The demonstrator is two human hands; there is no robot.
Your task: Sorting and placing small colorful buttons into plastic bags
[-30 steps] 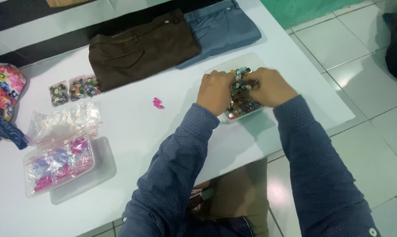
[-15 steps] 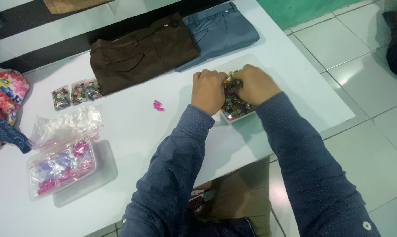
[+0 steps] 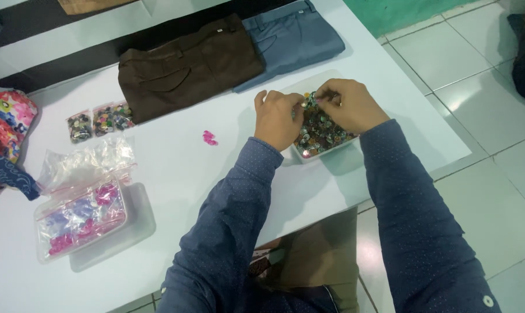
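While the clear tray of mixed buttons [image 3: 319, 134] is sitting near the right end of the white counter [image 3: 175, 168], below the folded blue trousers [image 3: 291, 39], the left hand [image 3: 278, 117] is curling narrowly at its rim and the right hand [image 3: 348, 105] is pinching a few buttons above it.

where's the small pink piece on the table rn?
Head view: the small pink piece lies alone on the white table, left of the left hand, just below the brown trousers.
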